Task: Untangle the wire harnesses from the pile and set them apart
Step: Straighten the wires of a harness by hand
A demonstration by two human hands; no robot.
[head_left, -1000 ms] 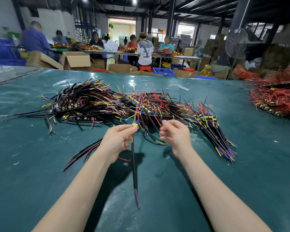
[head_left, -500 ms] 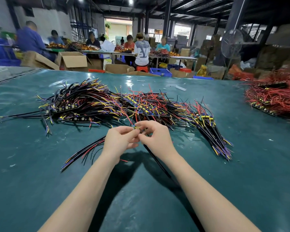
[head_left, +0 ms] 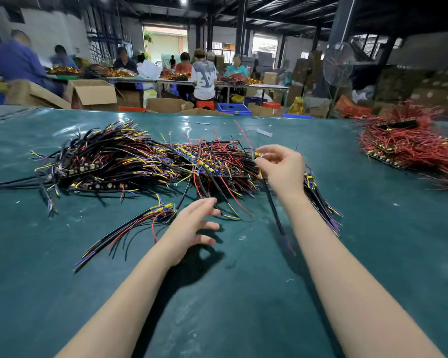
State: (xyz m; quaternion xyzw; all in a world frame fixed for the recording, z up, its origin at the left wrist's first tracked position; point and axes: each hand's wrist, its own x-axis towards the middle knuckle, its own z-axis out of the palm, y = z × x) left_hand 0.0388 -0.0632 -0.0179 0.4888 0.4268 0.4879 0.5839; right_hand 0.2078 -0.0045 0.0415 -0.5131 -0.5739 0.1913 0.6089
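L hand [head_left: 192, 226] just let go, grip spread above the counter [head_left: 243, 293]. R hand [head_left: 282, 169] grip pinching the harness [head_left: 273, 205] by its connector end, now lifted over pile [head_left: 140, 164] right edge. Looks freed, ready to set apart.

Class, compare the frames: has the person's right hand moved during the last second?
Yes. The right hand went away and rightward, from the near edge of the tangled pile to over its right end, pinching a black harness.
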